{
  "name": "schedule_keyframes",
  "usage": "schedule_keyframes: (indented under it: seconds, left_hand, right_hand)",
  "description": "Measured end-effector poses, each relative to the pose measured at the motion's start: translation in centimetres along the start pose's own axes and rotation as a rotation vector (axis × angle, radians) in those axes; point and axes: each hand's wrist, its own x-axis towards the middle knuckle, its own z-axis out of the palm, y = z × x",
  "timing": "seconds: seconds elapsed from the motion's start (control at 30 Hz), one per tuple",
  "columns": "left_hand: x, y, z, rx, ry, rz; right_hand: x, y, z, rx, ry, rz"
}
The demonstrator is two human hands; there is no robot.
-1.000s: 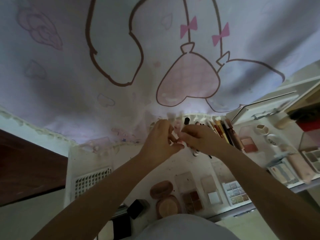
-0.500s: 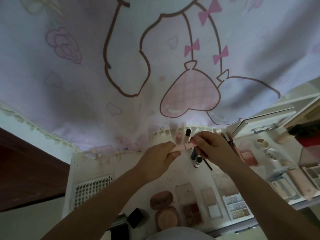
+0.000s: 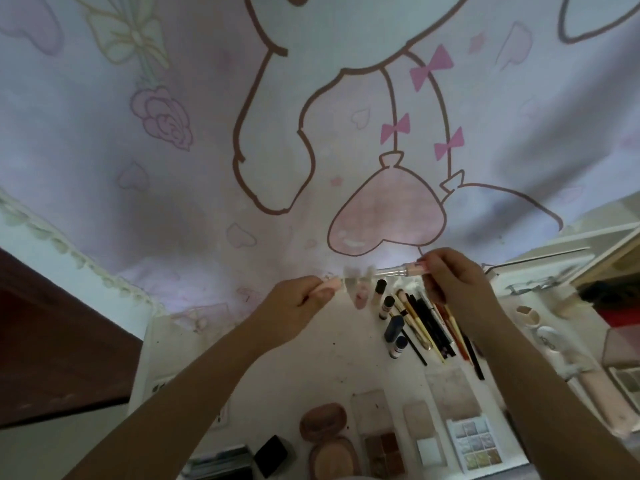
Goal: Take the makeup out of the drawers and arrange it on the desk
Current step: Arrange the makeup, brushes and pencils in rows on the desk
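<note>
head view | left hand (image 3: 294,299) pinches a pink cap (image 3: 327,285), right hand (image 3: 453,282) grips the pink tube (image 3: 403,270), both above the desk's (image 3: 311,358) back edge | looks like a mid-arranging check | next: recap, lay it by the brushes (image 3: 426,323)

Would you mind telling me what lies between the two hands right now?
In the head view, no solid item bridges the left hand and right hand; only a blurred, unidentifiable streak, with curtain behind.

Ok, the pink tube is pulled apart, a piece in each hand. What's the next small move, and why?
Probably bring the two pieces back together and close them. The left hand pinches the pink cap while the right hand holds the tube, well apart above the desk. An open tube can't join the row of pencils.
</note>
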Motion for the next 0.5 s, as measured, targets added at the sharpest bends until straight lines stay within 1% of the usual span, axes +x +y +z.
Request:
schedule_keyframes:
  seconds: [0.07, 0.2, 0.33, 0.4, 0.5]
  left_hand:
    - [0.2, 0.3, 0.7, 0.009, -0.023, 0.029]
    - [0.0, 0.1, 1.4, -0.051, -0.081, 0.016]
    - [-0.1, 0.2, 2.0, -0.078, -0.138, 0.021]
    - [-0.1, 0.3, 2.5, -0.137, -0.194, -0.002]
    - [0.3, -0.1, 3.5, -0.211, -0.182, -0.089]
  right_hand:
    - [-0.1, -0.1, 1.3, 0.038, -0.057, -0.012]
    - [-0.4, 0.5, 2.2, 0.116, -0.136, 0.005]
    - [-0.7, 1.1, 2.8, 0.121, -0.236, 0.041]
    - [-0.8, 1.4, 3.2, 0.113, -0.284, 0.074]
    - [-1.0, 2.0, 3.8, 0.091, -0.309, 0.116]
